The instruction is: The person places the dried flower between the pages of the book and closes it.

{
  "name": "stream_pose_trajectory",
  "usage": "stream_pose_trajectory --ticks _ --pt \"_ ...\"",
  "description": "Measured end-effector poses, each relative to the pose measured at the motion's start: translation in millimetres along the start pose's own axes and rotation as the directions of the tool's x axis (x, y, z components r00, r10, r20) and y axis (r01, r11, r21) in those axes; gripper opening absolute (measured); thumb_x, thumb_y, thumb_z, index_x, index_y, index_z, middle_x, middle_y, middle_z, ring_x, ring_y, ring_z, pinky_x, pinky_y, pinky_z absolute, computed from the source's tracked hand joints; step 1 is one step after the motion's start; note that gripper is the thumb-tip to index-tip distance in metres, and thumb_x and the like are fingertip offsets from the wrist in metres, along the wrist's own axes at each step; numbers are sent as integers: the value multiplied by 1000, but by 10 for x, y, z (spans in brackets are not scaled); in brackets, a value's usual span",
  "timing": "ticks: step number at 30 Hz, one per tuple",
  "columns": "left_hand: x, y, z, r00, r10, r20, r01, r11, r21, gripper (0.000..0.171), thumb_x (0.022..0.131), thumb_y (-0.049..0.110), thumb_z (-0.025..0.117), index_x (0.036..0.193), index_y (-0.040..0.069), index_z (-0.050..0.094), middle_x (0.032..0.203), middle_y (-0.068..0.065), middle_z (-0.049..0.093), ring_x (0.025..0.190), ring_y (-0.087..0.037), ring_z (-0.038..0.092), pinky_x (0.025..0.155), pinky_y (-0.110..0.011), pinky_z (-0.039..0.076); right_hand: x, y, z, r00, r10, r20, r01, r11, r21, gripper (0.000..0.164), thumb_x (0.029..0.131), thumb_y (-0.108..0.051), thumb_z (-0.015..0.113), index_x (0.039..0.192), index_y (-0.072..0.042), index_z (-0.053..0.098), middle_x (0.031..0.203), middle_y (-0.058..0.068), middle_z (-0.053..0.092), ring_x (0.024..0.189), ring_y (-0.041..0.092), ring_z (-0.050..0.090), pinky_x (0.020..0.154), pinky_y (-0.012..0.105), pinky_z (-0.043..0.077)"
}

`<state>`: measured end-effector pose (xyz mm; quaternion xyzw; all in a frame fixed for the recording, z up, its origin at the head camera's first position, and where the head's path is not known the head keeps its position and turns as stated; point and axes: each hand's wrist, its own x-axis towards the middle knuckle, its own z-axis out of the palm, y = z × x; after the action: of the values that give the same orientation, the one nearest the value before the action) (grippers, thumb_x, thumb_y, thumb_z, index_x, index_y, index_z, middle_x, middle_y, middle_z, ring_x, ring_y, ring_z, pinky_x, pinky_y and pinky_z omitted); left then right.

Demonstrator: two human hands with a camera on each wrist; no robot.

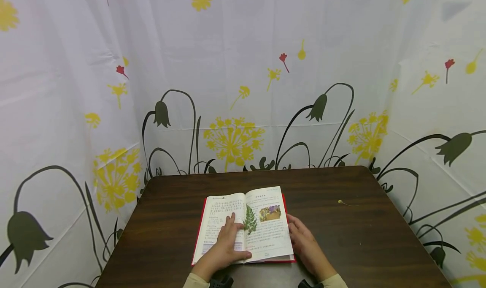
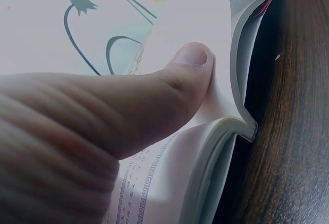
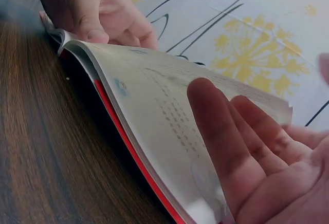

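An open book (image 1: 265,245) with a red cover lies on the table, with printed text on both pages and a coloured picture on the right one. Along its centre fold rests a green, fern-like leaf (image 1: 249,220). My left hand (image 1: 225,245) lies spread over the lower left page, fingers near the leaf's left side. Its thumb (image 2: 175,88) presses on the paper by the fold in the left wrist view. At the book's right edge is my right hand (image 1: 306,245), its fingers (image 3: 213,126) extended against the raised page in the right wrist view.
A small dried flower (image 1: 345,203) with a yellow head and thin stem lies on the dark wooden table (image 1: 341,182), right of the book. Behind the table hangs a white curtain (image 1: 235,68) with printed flowers. Dark bands circle both wrists.
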<state>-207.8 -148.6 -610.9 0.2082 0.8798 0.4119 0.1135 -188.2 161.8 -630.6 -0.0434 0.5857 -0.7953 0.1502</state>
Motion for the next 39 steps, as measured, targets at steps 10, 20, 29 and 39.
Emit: stream_pose_trajectory --ticks 10,20,29,39 --pt "-17 -28 8 1000 18 -7 -18 1000 11 92 81 37 97 152 12 44 175 -42 10 162 -68 3 125 -85 10 -50 13 168 963 -68 260 -10 958 288 90 109 -70 3 172 -6 3 163 -1 50 148 18 54 122 42 48" --pt "2 -89 -62 999 47 -17 -47 998 -38 86 81 42 96 149 17 49 175 -42 10 160 -70 2 123 -86 9 89 212 499 968 -107 227 21 936 353 83 106 -74 11 173 -27 20 158 -12 57 145 8 53 125 37 41" --pt "5 -126 -45 1000 -3 4 3 998 -66 73 98 41 81 157 17 45 178 -37 8 165 -63 -2 127 -83 4 13 207 561 963 -90 255 56 989 137 101 103 -73 1 173 -1 -4 176 -5 34 148 -9 44 122 17 37" --pt "24 -76 -59 1000 -5 -26 0 984 -179 63 113 38 57 166 10 37 177 -37 11 164 -63 -1 126 -83 0 -83 204 665 950 -87 299 216 876 -431 57 120 -32 9 175 -22 21 183 11 19 161 -7 16 125 10 10"
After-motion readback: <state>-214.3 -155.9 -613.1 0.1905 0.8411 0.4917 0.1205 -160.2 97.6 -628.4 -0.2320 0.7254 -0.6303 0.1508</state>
